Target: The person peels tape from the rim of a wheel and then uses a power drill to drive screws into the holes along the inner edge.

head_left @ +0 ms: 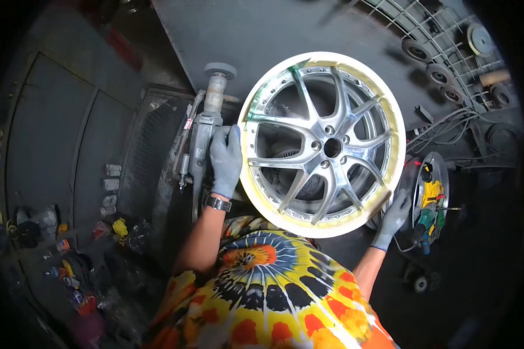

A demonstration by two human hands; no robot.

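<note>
At centre, multi-spoke alloy wheel (pixel 330 138), face visible, between both hands. Along left edge, left hand (pixel 226 156), gloved fingers pressed together against rim; at lower right, right hand (pixel 393 218), finger closure impossible to tell. Outward, grey machine (pixel 204 132), metal dish (pixel 442 166) of tools. Possible fault: uneven support, causing tilt and scraped rim.
</note>
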